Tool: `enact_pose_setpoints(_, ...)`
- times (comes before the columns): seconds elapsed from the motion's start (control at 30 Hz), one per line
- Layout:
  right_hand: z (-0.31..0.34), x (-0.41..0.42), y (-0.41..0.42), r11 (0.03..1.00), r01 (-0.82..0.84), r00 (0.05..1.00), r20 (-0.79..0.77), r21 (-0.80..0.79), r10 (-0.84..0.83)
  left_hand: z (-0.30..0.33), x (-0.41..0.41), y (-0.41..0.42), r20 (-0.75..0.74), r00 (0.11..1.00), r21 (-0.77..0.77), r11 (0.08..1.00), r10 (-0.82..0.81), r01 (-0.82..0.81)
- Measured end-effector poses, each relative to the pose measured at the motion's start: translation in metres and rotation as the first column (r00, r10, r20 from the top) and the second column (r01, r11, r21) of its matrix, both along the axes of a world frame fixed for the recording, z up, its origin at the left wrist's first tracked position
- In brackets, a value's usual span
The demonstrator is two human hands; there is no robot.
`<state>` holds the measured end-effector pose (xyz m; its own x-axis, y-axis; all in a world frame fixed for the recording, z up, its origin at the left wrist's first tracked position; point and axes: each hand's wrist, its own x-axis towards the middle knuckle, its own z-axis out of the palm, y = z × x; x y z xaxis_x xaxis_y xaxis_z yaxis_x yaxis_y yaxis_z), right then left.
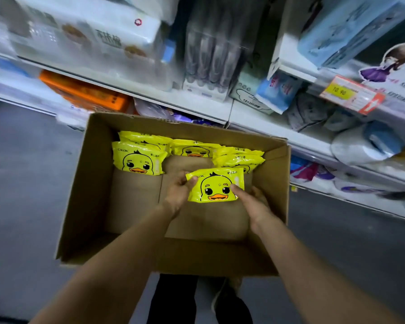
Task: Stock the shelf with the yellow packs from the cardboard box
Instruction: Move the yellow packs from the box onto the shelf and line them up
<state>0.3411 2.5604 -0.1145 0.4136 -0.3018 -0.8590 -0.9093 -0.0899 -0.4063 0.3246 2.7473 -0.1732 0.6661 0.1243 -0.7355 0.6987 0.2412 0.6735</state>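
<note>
- From my remote seat, both bare arms reach down into an open brown cardboard box [84, 195] that sits on the grey floor [21, 183] in front of the white store shelf [197, 106].
- My left hand [180, 192] pinches the top left corner of a glossy yellow pack with a cartoon duck face [216, 185], thumb on its front and fingers curled behind it.
- My right hand [253, 202] holds the same pack at its lower right edge, the thumb pressed on the front; the other fingers lie behind the pack and I cannot tell how they sit.
- The held pack is lifted clear of the box floor, inside the box walls, facing up at the camera.
- More duck packs stay along the far wall of the box: a stack on the left [138, 157], one in the middle [193, 149], and a leaning row on the right [240, 159].
- The near half of the box shows bare cardboard flaps.
- The shelf above carries blurred wrapped goods: an orange package [87, 92], a light blue pack [277, 92], and an orange and yellow price tag [351, 93].
</note>
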Motion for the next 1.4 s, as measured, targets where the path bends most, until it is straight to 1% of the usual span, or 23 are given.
enact_pose_setpoints(0.07, 0.002, -0.001, 0.017, 0.985, -0.032, 0.997, -0.066, 0.172, 0.043, 0.011, -0.005, 0.019, -0.009, 1.000, -0.031, 0.999, -0.010, 0.010)
enact_pose_setpoints(0.13, 0.006, -0.002, 0.037, 0.945, 0.042, 0.997, -0.076, 0.325, -0.018, 0.018, -0.008, 0.033, -0.032, 0.999, -0.106, 0.994, -0.004, 0.000)
enact_pose_setpoints(0.17, 0.006, -0.003, 0.046, 0.936, 0.067, 0.997, -0.062, 0.346, -0.048, 0.021, -0.009, 0.039, -0.037, 0.999, -0.108, 0.993, 0.033, -0.036)
enact_pose_setpoints(0.2, 0.006, -0.005, 0.054, 0.933, 0.083, 0.996, -0.046, 0.349, -0.071, 0.023, -0.009, 0.046, -0.038, 0.994, -0.056, 0.993, 0.101, -0.103)
enact_pose_setpoints(0.23, 0.007, -0.006, 0.062, 0.932, 0.085, 0.996, -0.033, 0.352, -0.078, 0.022, -0.008, 0.055, -0.034, 0.979, 0.038, 0.979, 0.202, -0.201)
enact_pose_setpoints(0.27, 0.008, -0.007, 0.067, 0.934, 0.086, 0.996, -0.021, 0.346, -0.084, 0.022, -0.006, 0.065, -0.028, 0.955, 0.169, 0.943, 0.294, -0.285)
enact_pose_setpoints(0.3, 0.008, -0.007, 0.071, 0.936, 0.079, 0.997, -0.010, 0.342, -0.081, 0.019, -0.004, 0.078, -0.019, 0.934, 0.306, 0.891, 0.357, -0.334)
enact_pose_setpoints(0.33, 0.008, -0.008, 0.073, 0.937, 0.073, 0.997, 0.000, 0.341, -0.078, 0.013, -0.003, 0.091, -0.014, 0.924, 0.414, 0.843, 0.383, -0.343)
enact_pose_setpoints(0.37, 0.007, -0.008, 0.075, 0.937, 0.071, 0.997, 0.011, 0.342, -0.079, 0.006, -0.002, 0.104, -0.018, 0.923, 0.488, 0.809, 0.385, -0.328)
enact_pose_setpoints(0.43, 0.004, -0.010, 0.073, 0.931, 0.071, 0.995, 0.037, 0.358, -0.090, -0.008, 0.001, 0.124, -0.027, 0.942, 0.579, 0.773, 0.336, -0.259)
enact_pose_setpoints(0.6, -0.005, -0.018, 0.063, 0.916, 0.132, 0.985, 0.056, 0.379, -0.165, -0.035, 0.010, 0.136, -0.062, 0.978, 0.703, 0.704, 0.199, -0.098)
enact_pose_setpoints(0.67, -0.008, -0.022, 0.058, 0.906, 0.165, 0.978, 0.057, 0.391, -0.202, -0.041, 0.010, 0.130, -0.146, 0.970, 0.720, 0.693, 0.192, -0.029)
enact_pose_setpoints(0.77, -0.010, -0.026, 0.050, 0.891, 0.223, 0.962, 0.062, 0.395, -0.268, -0.045, 0.007, 0.117, -0.273, 0.921, 0.650, 0.759, 0.278, -0.036)
enact_pose_setpoints(0.87, -0.008, -0.027, 0.047, 0.878, 0.266, 0.946, 0.068, 0.398, -0.318, -0.047, 0.003, 0.109, -0.367, 0.892, 0.594, 0.804, 0.263, 0.008)
enact_pose_setpoints(0.9, -0.008, -0.027, 0.046, 0.875, 0.279, 0.940, 0.075, 0.396, -0.334, -0.048, 0.001, 0.105, -0.378, 0.883, 0.575, 0.818, 0.280, -0.013)
enact_pose_setpoints(0.93, -0.007, -0.027, 0.046, 0.871, 0.293, 0.933, 0.081, 0.394, -0.351, -0.045, -0.001, 0.100, -0.359, 0.878, 0.543, 0.836, 0.317, -0.081)
enact_pose_setpoints(1.0, -0.002, -0.028, 0.045, 0.864, 0.317, 0.921, 0.091, 0.392, -0.380, -0.039, -0.010, 0.088, -0.347, 0.833, 0.455, 0.854, 0.432, -0.254)
enact_pose_setpoints(1.07, 0.005, -0.029, 0.043, 0.850, 0.339, 0.909, 0.094, 0.403, -0.407, -0.030, -0.021, 0.076, -0.362, 0.792, 0.374, 0.855, 0.491, -0.359)
enact_pose_setpoints(1.13, 0.015, -0.031, 0.039, 0.834, 0.359, 0.896, 0.095, 0.419, -0.433, -0.023, -0.031, 0.062, -0.368, 0.771, 0.237, 0.854, 0.521, -0.464)
enact_pose_setpoints(1.2, 0.028, -0.033, 0.030, 0.821, 0.366, 0.886, 0.104, 0.439, -0.451, -0.009, -0.040, 0.044, -0.340, 0.786, 0.128, 0.854, 0.516, -0.505)
enact_pose_setpoints(1.27, 0.046, -0.037, 0.017, 0.808, 0.360, 0.878, 0.123, 0.466, -0.462, 0.014, -0.043, 0.022, -0.306, 0.789, 0.086, 0.841, 0.533, -0.534)
enact_pose_setpoints(1.33, 0.066, -0.043, -0.001, 0.787, 0.358, 0.867, 0.134, 0.503, -0.479, 0.044, -0.046, -0.003, -0.284, 0.771, 0.038, 0.810, 0.571, -0.586)
enact_pose_setpoints(1.4, 0.088, -0.053, -0.024, 0.748, 0.366, 0.842, 0.146, 0.553, -0.520, 0.068, -0.051, -0.028, -0.240, 0.755, 0.010, 0.780, 0.610, -0.626)
